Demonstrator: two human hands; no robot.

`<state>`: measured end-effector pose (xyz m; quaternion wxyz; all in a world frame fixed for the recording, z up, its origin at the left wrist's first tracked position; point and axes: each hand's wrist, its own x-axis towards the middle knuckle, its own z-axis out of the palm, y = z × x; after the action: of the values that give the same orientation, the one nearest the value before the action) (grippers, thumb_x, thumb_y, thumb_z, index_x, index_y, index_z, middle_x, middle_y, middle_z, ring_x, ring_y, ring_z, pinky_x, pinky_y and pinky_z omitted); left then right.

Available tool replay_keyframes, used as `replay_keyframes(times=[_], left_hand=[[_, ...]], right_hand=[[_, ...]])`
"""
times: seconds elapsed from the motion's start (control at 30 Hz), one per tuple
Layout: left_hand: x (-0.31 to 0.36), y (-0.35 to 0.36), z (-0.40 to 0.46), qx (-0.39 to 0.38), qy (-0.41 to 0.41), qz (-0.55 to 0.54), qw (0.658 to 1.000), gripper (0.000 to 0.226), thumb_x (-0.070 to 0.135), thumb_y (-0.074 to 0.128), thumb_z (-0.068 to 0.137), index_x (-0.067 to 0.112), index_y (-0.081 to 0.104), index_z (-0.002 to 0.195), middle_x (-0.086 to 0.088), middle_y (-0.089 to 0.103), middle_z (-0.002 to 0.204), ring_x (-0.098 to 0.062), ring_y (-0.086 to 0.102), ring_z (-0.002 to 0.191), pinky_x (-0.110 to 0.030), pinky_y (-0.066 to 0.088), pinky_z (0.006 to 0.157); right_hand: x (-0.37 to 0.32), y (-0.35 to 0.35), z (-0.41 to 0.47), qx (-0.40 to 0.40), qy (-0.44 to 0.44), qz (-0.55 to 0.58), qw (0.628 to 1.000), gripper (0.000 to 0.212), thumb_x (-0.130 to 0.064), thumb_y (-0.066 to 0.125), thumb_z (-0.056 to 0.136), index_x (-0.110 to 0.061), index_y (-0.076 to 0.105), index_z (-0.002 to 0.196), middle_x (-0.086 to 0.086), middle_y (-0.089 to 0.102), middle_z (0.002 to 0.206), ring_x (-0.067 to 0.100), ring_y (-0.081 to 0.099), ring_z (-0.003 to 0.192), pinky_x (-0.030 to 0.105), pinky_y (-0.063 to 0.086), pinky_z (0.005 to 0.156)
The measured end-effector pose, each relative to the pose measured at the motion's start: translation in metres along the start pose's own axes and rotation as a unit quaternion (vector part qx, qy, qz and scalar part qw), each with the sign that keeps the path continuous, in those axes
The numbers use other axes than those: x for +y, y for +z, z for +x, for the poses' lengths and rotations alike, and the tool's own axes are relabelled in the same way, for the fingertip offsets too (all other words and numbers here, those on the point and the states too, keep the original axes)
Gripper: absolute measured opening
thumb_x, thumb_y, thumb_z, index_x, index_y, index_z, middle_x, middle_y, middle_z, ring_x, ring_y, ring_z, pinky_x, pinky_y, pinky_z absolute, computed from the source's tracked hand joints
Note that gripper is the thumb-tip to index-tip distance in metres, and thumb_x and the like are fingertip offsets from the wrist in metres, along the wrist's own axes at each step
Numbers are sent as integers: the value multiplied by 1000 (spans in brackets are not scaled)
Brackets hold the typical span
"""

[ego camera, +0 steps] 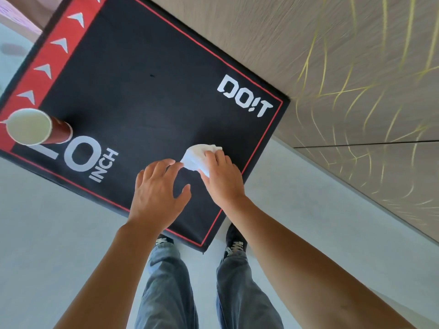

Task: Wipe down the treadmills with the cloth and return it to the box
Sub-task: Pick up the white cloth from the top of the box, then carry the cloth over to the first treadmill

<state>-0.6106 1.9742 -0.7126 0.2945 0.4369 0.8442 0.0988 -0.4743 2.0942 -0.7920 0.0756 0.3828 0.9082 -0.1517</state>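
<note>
The left hand (158,187) hovers spread over the black box top (142,91), fingers loosely extended, its fingertips just touching the near edge of the white cloth (197,156) and gripping nothing. Beside it, the right hand (222,178) lies on the bunched cloth, fingers curled over it and pressing it onto the box top near the red border line. Far left, a red paper cup (38,129) stands on the box.

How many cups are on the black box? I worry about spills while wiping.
1: a red paper cup stands near the black box's left edge, by the red stripe. None other shows.
</note>
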Motion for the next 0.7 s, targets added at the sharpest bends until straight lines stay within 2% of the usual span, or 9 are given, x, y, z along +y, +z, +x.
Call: replay_keyframes(times=[0.1,0.33,0.6,0.7], left_hand=[[4,-25,-19,-3,-9,0,1000,53,38,71,95,19,60,143,-6,59,147,-31,50,140,-55,40,116],[26,-109,-66,23,-2,-15,1000,53,39,70,95,18,59,143,-7,57,149,-33,49,141,-56,40,117],[75,-212,-137,83,5,-15,996,53,39,70,95,16,59,142,-8,57,148,-35,49,140,-57,39,117],[100,-245,-171,120,-8,-25,992,53,39,70,95,17,59,141,-7,58,146,-35,50,138,-58,41,117]], right_hand=[[-10,-26,-6,-29,23,-6,999,42,-41,67,99,-10,56,125,8,63,113,23,65,88,34,59,61],[-41,-127,-42,-15,72,8,997,36,-48,58,102,-13,59,111,2,61,101,20,64,84,33,57,62],[-67,-259,-92,44,65,51,996,39,-51,55,101,-13,57,100,1,60,93,22,61,74,37,54,60],[-70,-309,-116,42,47,74,995,39,-52,55,101,-14,57,99,-1,60,91,20,61,74,36,53,62]])
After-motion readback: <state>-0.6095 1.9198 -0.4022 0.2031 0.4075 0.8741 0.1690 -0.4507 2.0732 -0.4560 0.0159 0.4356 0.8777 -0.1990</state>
